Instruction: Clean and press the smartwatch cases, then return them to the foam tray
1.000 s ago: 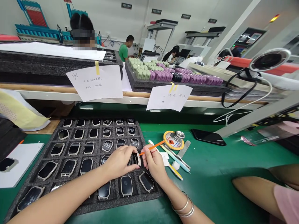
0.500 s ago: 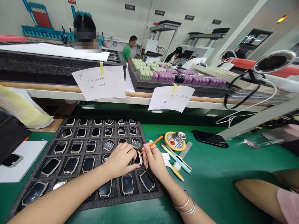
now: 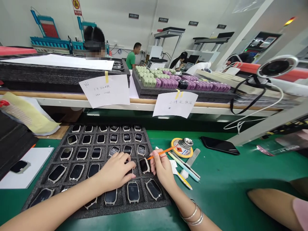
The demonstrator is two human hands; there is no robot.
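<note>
My left hand (image 3: 117,171) is over the foam tray (image 3: 154,202), thumb and index finger apart. Between them a smartwatch (image 3: 130,169) shows partly; whether they touch it I cannot tell. Just right of that hand, a smartwatch with a dark screen and pale case (image 3: 144,166) lies a little tilted in its cell. My right hand (image 3: 162,166) is beside this watch, pinching a thin orange stick (image 3: 165,150). The stick's left end is near the watch's top edge; its other end points toward a round metal can (image 3: 183,148). Several more smartwatches fill the tray's cells.
Right of the tray lie several pen-like tools (image 3: 186,166), a metal strip (image 3: 193,157) and a black phone (image 3: 220,145). Another smartwatch (image 3: 19,166) rests on a white pad at left. A shelf (image 3: 141,102) with loaded foam trays crosses ahead. A person's arm (image 3: 269,202) is at right.
My left hand has let go of the right-hand smartwatch and moved left, over the neighbouring one. The orange stick now lies flatter in my right hand. The whole view has shifted slightly.
</note>
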